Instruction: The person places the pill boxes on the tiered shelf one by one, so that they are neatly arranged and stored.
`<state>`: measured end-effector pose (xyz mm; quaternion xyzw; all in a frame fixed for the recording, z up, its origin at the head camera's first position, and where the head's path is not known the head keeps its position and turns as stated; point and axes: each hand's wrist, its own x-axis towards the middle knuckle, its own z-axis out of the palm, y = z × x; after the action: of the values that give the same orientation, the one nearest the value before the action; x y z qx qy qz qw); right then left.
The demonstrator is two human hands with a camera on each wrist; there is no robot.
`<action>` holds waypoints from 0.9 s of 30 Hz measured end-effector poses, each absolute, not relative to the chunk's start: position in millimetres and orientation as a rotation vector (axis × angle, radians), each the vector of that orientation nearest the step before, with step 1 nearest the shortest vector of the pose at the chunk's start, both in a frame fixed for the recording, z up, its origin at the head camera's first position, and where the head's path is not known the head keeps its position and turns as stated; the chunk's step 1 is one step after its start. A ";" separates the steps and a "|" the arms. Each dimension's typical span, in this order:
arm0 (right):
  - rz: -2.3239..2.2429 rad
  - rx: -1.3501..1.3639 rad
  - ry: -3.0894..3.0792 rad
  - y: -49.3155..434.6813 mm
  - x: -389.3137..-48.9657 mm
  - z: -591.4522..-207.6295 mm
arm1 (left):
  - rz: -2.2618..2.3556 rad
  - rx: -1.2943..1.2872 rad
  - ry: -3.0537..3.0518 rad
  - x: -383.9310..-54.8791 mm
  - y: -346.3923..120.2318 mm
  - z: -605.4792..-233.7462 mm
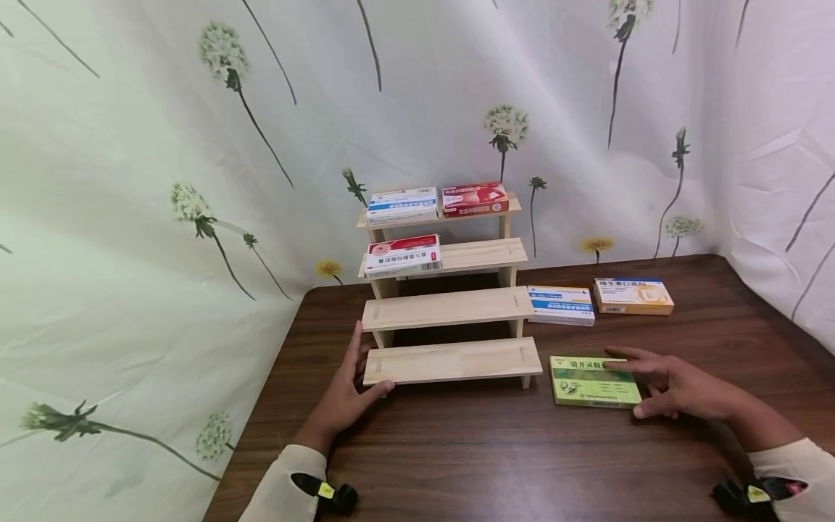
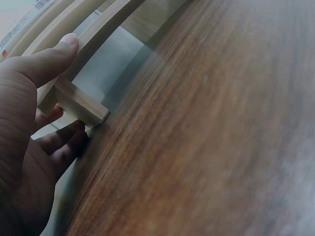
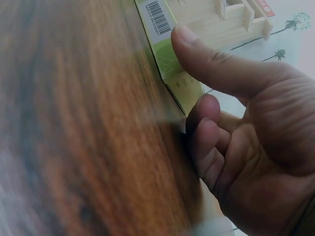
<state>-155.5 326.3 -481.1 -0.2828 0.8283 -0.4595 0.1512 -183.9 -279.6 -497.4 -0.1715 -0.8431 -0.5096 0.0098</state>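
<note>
My left hand [image 1: 343, 400] holds the left end of a stepped wooden display rack [image 1: 450, 362], thumb on the front of the lowest step, other fingers behind its leg. In the left wrist view the fingertips bend near the foot of that leg. On the right, my right hand [image 1: 678, 388] is over the right end of a green medicine box [image 1: 593, 388] lying flat on the table. Its index and middle fingers stretch out over the box's far side. The thumb is right at the near corner, beside the barcode side in the right wrist view; the other fingers bend loosely.
On the rack's top step sit a blue-and-white medicine box [image 1: 402, 206] and a red box [image 1: 475, 199]. One step lower lies a red-and-white box [image 1: 403, 256]. Another blue-and-white box [image 1: 561, 305] and an orange-and-white box [image 1: 633, 296] lie right of the rack. A flower-printed curtain [image 1: 430, 94] borders the table [image 1: 470, 457].
</note>
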 end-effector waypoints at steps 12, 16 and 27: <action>-1.304 -0.723 2.377 327.0 -155.3 -479.8 | -1.577 -0.535 -2.635 -183.2 -279.7 -497.5; -1.320 -0.696 2.375 328.0 -155.6 -479.6 | -1.594 -0.535 -2.627 -183.3 -279.6 -497.1; -1.405 -0.675 2.360 330.6 -156.0 -483.0 | -1.587 -0.553 -2.625 -183.9 -280.2 -498.0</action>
<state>-156.0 330.6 -483.0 -0.2356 0.8243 -0.4905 0.1560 -183.9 -280.2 -498.0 -0.1773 -0.8422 -0.5091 0.0123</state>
